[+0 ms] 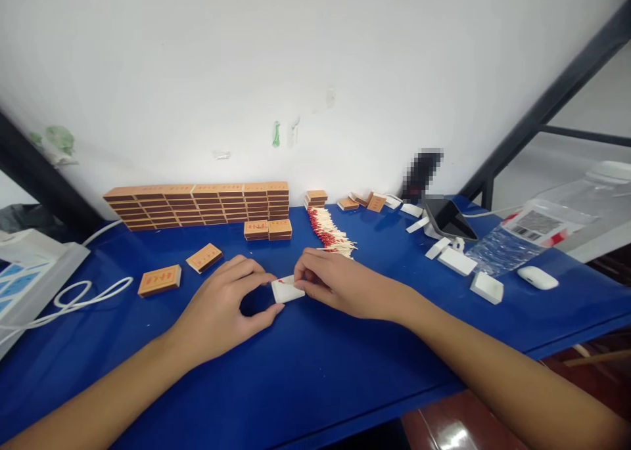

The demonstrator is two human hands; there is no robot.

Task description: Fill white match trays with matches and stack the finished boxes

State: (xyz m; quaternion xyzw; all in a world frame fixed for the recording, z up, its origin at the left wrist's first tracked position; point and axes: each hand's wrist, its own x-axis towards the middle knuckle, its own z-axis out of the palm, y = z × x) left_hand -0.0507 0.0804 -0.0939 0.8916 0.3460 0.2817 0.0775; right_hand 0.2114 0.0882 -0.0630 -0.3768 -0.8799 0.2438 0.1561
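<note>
Bare forearms (473, 341) foremost, converging on a small white tray (288, 293); left hand (224, 299) with thumb and forefinger in a wide curve, tips holding the tray's left end, right hand (340, 282) with fingers closed in a pinch at its right end, anything inside that pinch impossible to tell. Loose matches (332, 230) heaped behind the tray: probably liable to scatter from a knock of the right knuckles. Possible also: tipping of the tray through uneven pressure.

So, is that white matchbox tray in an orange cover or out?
Out. The white matchbox tray sits bare between the left fingers and right fingers, with no orange cover around it.
</note>
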